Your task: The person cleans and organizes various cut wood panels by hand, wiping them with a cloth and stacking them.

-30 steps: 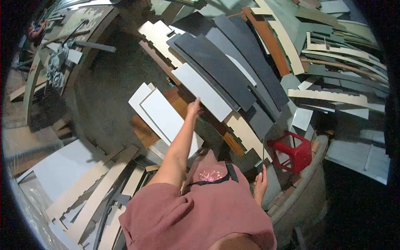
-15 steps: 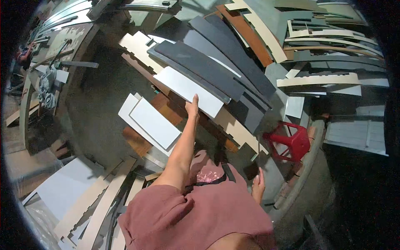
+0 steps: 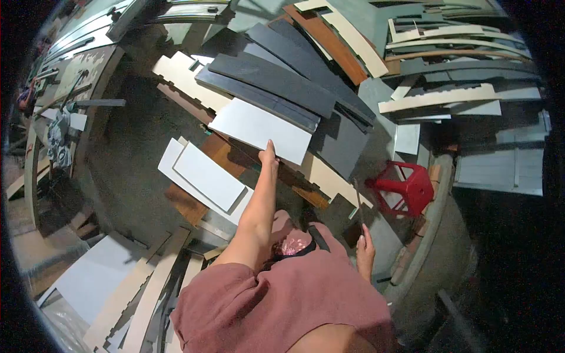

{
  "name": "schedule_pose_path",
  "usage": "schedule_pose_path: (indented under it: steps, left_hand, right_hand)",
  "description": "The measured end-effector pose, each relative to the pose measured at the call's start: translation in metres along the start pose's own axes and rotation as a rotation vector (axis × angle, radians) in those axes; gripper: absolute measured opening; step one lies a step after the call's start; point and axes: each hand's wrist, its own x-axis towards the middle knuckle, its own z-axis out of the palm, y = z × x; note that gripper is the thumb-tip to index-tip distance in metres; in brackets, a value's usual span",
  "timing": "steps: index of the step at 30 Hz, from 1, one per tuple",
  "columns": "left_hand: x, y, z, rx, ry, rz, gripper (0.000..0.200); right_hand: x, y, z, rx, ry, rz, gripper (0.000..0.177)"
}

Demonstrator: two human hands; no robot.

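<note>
My left hand [image 3: 269, 155] grips the near edge of a white board [image 3: 262, 128], thumb on its top face. Dark grey boards [image 3: 271, 82] lie just beyond it, and a cream board with a notched edge [image 3: 332, 182] is partly under it. Lower right, my right hand [image 3: 365, 253] is closed around a thin, dark, blade-like tool [image 3: 359, 203] that points away from me. Its exact kind is too small to tell. Left of my left forearm, two more white boards [image 3: 209, 176] rest one on the other over a brown wooden piece [image 3: 187, 203].
A red plastic stool [image 3: 406, 188] stands on the right beside a curved ledge [image 3: 432, 235]. Stacked boards [image 3: 459, 65] fill the upper right. Long cream strips [image 3: 144, 294] and a white sheet [image 3: 97, 273] lie at the lower left. A cluttered workbench [image 3: 88, 65] is at the upper left.
The white board at my left hand has tilted, showing more of its top face. My right hand and its tool have moved slightly up. The whole view has shifted a little.
</note>
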Motion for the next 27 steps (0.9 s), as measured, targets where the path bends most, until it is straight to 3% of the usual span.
schedule_pose_path:
  steps: [1, 2, 3, 5, 7, 9, 11, 14, 17, 18, 21, 23, 25, 27]
  left_hand:
    - [0.000, -0.001, 0.004, 0.059, 0.041, 0.015, 0.051]
    - [0.008, -0.012, 0.006, -0.166, -0.042, 0.076, 0.050]
    - [-0.005, -0.004, 0.009, -0.101, 0.028, 0.077, 0.050]
    - [0.062, -0.036, 0.000, -0.115, 0.043, 0.095, 0.048]
    - [0.013, -0.007, -0.009, 0.059, -0.090, -0.008, 0.051]
    - [0.013, -0.011, -0.016, -0.033, -0.094, -0.072, 0.057]
    - [0.003, -0.015, -0.029, -0.078, -0.203, -0.086, 0.062]
    - [-0.045, -0.026, -0.023, -0.028, -0.146, -0.007, 0.061]
    - [-0.050, -0.072, -0.011, -0.064, -0.092, -0.083, 0.059]
    - [-0.064, -0.089, 0.002, -0.034, -0.110, -0.063, 0.058]
    - [-0.124, -0.152, 0.062, -0.001, -0.172, -0.105, 0.053]
    - [-0.150, -0.200, 0.097, 0.004, -0.212, -0.201, 0.049]
    - [-0.199, -0.227, 0.148, 0.009, -0.023, -0.332, 0.042]
    - [-0.188, -0.270, 0.151, -0.024, -0.038, -0.369, 0.038]
  right_hand:
    - [0.003, 0.012, 0.000, 0.002, 0.009, 0.010, 0.037]
    - [0.011, 0.031, 0.002, -0.026, 0.016, -0.083, 0.037]
    - [0.014, 0.043, 0.002, -0.050, 0.025, -0.176, 0.037]
    - [0.016, 0.017, -0.002, -0.009, 0.010, -0.070, 0.037]
    - [0.024, 0.022, -0.008, -0.001, -0.006, -0.224, 0.035]
    - [0.035, 0.014, -0.021, -0.005, -0.023, -0.190, 0.035]
    - [0.049, 0.014, -0.034, -0.009, -0.057, -0.180, 0.036]
    - [0.081, 0.041, -0.054, 0.018, -0.111, -0.264, 0.035]
    - [0.113, 0.058, -0.090, 0.091, -0.151, -0.285, 0.035]
    - [0.129, 0.074, -0.101, 0.095, -0.125, -0.369, 0.035]
    - [0.178, 0.110, -0.153, 0.118, -0.107, -0.368, 0.035]
    - [0.215, 0.133, -0.203, 0.100, -0.217, -0.318, 0.036]
    - [0.246, 0.175, -0.243, -0.001, -0.145, -0.221, 0.038]
    - [0.260, 0.155, -0.296, 0.028, -0.112, -0.203, 0.038]
